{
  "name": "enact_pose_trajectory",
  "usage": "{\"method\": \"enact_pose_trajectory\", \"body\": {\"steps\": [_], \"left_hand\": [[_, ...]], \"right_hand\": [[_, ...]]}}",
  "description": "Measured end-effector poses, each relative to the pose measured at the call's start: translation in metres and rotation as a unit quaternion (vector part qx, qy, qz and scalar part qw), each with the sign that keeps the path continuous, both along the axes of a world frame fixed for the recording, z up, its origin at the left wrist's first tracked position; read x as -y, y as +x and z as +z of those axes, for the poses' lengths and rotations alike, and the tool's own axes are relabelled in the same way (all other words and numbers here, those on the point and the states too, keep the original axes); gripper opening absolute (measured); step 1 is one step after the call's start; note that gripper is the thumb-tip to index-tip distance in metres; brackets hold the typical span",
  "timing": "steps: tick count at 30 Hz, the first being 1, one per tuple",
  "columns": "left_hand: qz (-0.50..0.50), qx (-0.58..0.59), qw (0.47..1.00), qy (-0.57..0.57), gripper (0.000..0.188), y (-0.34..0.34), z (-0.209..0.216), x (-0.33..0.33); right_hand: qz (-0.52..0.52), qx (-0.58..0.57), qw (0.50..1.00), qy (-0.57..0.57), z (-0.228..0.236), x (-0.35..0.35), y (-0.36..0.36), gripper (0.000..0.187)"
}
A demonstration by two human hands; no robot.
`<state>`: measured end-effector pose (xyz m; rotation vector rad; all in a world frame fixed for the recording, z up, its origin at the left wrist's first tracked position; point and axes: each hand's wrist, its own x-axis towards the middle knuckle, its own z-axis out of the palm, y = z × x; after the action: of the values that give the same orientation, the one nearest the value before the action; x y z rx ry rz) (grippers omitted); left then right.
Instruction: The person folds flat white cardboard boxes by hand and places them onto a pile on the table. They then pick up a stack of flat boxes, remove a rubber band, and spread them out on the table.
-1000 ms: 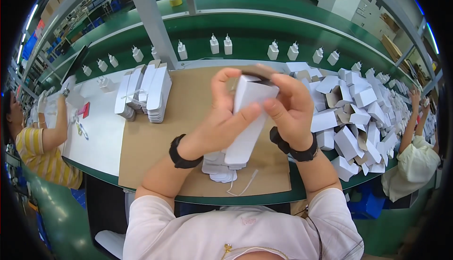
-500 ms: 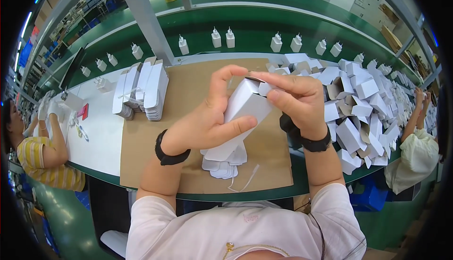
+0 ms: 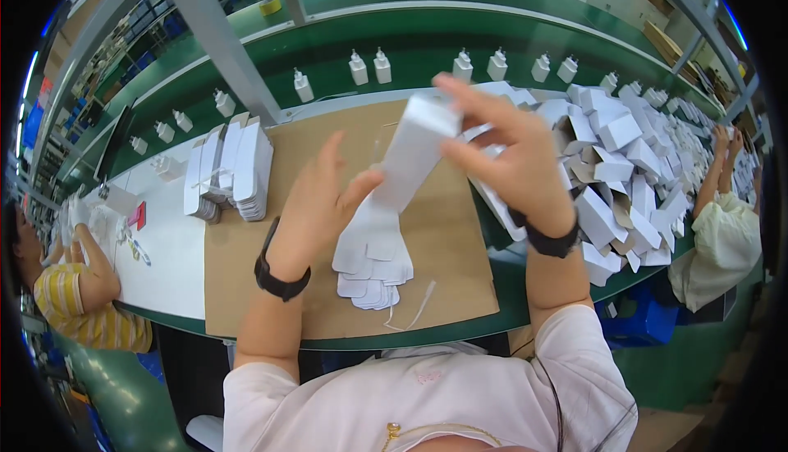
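A white closed carton box (image 3: 410,155) is tilted in the air above the brown cardboard sheet. My right hand (image 3: 513,144), smeared by motion, has its thumb and fingers around the box's upper right end. Beside the box's lower left edge, my left hand (image 3: 316,206) is open with fingers stretched; its thumb tip is close to the box, and whether it touches I cannot tell. Below them lies a small fanned stack of flat white cartons (image 3: 373,267), with a loose white strap (image 3: 423,304) at its near right.
Strapped bundles of flat cartons (image 3: 234,169) stand at the left of the cardboard sheet (image 3: 287,288). A large heap of white boxes (image 3: 611,173) fills the right. White pump bottles (image 3: 359,68) line the green ledge behind. Co-workers sit at the left (image 3: 82,288) and right (image 3: 722,239).
My left hand has let go of the box and drawn back to the left. My right hand has shifted on its upper end, and the box's open top flap now looks closed.
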<state>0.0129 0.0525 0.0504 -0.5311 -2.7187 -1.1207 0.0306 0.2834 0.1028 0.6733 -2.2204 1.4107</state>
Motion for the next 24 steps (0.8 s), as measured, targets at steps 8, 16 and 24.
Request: {"method": "enact_pose_trajectory", "body": {"steps": [8,16,24], "left_hand": [[0.015,0.099,0.986,-0.137,0.057,0.008,-0.062,0.017],[0.082,0.132,0.987,-0.025,0.030,0.023,-0.037,0.003],[-0.028,0.088,0.961,0.261,0.021,0.017,-0.014,-0.028]], "right_hand": [[-0.535,-0.295,0.744,0.270,0.021,-0.101,0.008,0.030],[-0.192,-0.157,0.958,0.142,-0.001,-0.042,-0.002,0.025],[0.016,0.042,0.987,0.152,-0.038,0.021,-0.003,0.040]]}}
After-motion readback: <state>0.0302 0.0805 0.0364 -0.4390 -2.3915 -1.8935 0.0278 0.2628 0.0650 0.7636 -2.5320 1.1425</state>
